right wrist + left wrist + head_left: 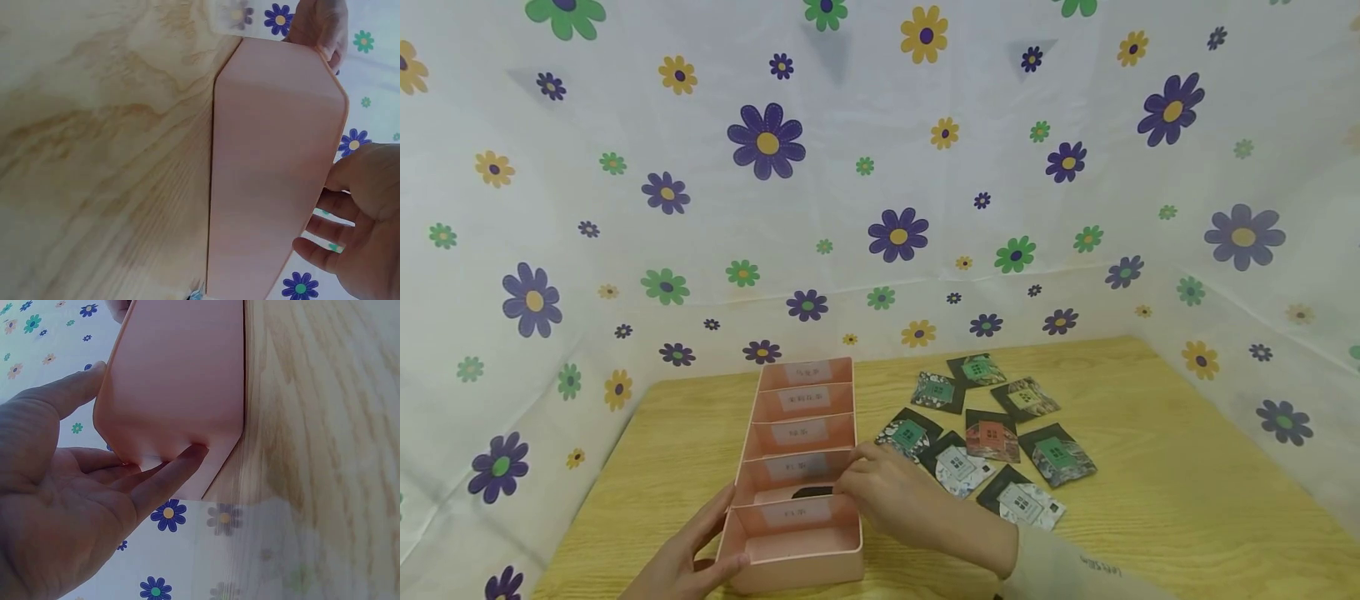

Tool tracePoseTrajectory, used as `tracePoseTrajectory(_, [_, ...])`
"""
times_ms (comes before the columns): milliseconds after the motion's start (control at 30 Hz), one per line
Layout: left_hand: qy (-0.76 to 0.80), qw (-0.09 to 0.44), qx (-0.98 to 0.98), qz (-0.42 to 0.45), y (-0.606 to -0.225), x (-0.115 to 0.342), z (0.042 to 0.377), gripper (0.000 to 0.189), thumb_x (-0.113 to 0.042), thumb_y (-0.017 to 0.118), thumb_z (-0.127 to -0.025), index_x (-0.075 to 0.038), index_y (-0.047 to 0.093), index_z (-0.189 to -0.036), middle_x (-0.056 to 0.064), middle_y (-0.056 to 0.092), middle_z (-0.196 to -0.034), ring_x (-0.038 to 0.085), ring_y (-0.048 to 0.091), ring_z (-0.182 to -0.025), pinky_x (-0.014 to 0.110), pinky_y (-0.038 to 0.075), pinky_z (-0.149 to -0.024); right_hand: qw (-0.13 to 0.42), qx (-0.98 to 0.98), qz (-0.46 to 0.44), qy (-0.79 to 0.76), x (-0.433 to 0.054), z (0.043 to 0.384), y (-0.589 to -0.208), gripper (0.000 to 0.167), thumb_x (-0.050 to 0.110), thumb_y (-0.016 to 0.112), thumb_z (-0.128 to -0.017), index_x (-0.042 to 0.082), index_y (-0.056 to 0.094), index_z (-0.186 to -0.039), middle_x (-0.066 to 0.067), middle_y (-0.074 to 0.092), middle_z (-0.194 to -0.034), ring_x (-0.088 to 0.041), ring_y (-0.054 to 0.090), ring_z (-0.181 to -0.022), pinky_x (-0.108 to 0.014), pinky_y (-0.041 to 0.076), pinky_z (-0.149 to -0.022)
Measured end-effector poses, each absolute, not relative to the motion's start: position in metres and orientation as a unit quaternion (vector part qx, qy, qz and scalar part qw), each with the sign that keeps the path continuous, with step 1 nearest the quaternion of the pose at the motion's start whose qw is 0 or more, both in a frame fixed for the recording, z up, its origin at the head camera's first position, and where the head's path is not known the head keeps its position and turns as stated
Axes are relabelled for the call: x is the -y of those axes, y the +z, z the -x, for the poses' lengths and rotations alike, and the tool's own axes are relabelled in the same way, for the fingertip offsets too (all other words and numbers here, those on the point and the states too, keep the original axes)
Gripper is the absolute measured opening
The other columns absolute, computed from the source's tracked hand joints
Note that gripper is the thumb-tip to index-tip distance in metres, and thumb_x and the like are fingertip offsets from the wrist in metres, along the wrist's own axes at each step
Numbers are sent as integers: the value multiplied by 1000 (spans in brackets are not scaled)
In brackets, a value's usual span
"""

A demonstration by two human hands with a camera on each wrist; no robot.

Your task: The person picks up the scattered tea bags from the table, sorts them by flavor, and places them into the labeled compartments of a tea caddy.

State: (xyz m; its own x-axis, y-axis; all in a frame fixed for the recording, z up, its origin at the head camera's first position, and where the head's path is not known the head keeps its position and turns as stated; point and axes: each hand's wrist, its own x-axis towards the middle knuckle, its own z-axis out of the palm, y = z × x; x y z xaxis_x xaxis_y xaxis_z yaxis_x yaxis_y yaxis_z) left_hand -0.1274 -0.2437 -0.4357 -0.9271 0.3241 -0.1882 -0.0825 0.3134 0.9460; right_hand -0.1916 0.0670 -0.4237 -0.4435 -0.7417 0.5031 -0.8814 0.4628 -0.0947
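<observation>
A long pink divided box (pixel 797 571) stands on the table, its compartments bearing white labels. My left hand (pixel 688 550) holds its near left corner, thumb on the front and fingers along the left side; the left wrist view shows fingertips (pixel 199 450) against the wall. Over the right rim reaches my right hand (pixel 887 492), at the second compartment from the front. A dark flat packet (pixel 815 492) shows inside there at its fingertips, mostly hidden. The right wrist view has the other fingers (pixel 322 228) outside the rim, loosely bent.
Several square packets with dark tops and patterned fronts lie right of the box, among them a red one (pixel 992 435), a green one (pixel 1057 454) and a white one (pixel 1021 498). A flowered white curtain (pixel 850 208) surrounds the wooden table (pixel 1165 500).
</observation>
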Motion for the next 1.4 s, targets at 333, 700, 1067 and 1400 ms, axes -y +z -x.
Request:
tracePoseTrajectory(333, [586, 179, -788, -67, -437, 244, 127, 87, -21, 68, -103, -10, 11, -167, 26, 5, -170, 57, 11, -150, 56, 54, -98, 35, 840, -452, 298, -98, 195, -407, 27, 10, 64, -104, 8, 68, -130, -1, 66, -132, -19, 57, -129, -38, 47, -109])
tracePoseTrajectory(700, [579, 165, -792, -106, -439, 248, 127, 83, -15, 64, -105, -6, 9, -167, 29, 1, -169, 58, 10, -149, 49, 57, -95, 31, 870, -338, 357, -172, 222, -400, 34, 18, 63, -106, 10, 64, -139, -11, 65, -136, -28, 66, -113, -41, 59, -85])
tracePoseTrajectory(1067, [582, 171, -791, -84, -438, 246, 126, 84, -18, 65, -104, -8, 10, -167, 26, 2, -170, 55, 9, -151, 53, 55, -98, 39, 908, -244, 338, -238, 245, -405, 38, 18, 63, -105, 2, 62, -140, -19, 62, -139, -30, 68, -104, -41, 57, -79])
tracePoseTrajectory(1400, [582, 171, -791, -80, -440, 247, 125, 84, -16, 64, -104, -6, 9, -167, 28, 1, -169, 57, 9, -150, 56, 54, -98, 31, 914, -244, 321, -261, 253, -418, 37, 8, 66, -101, -7, 62, -135, -27, 63, -132, -43, 68, -107, -48, 60, -83])
